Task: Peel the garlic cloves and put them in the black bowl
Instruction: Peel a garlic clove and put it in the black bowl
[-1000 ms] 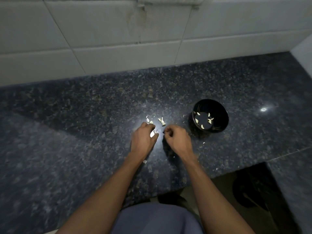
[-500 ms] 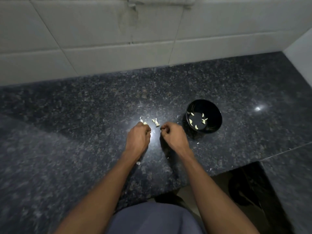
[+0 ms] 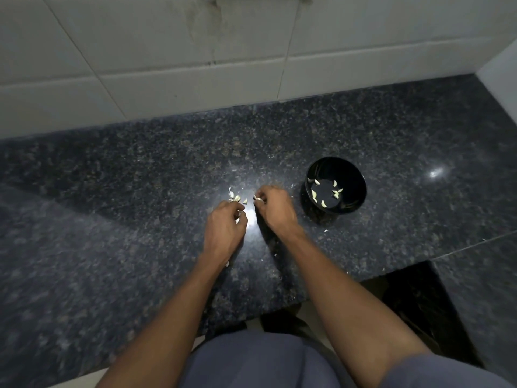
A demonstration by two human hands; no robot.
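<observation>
A black bowl (image 3: pixel 355 189) stands on the dark granite counter (image 3: pixel 140 191) with several peeled garlic cloves (image 3: pixel 324 203) inside. Left of it lie a few loose cloves and bits of skin (image 3: pixel 237 198). My right hand (image 3: pixel 275 210) pinches a small garlic clove (image 3: pixel 258 199) at its fingertips, just left of the bowl. My left hand (image 3: pixel 225 229) has its fingers curled beside the loose cloves; what it holds is hidden under the fingers.
White tiled wall (image 3: pixel 195 51) rises behind the counter. Small skin flakes (image 3: pixel 325 231) dot the counter near the bowl. The counter's front edge runs close to my body, with a dark gap (image 3: pixel 414 298) at the lower right.
My right hand has moved forward and now shows a clove at its fingertips. My left hand stayed by the loose cloves. The view shifted slightly.
</observation>
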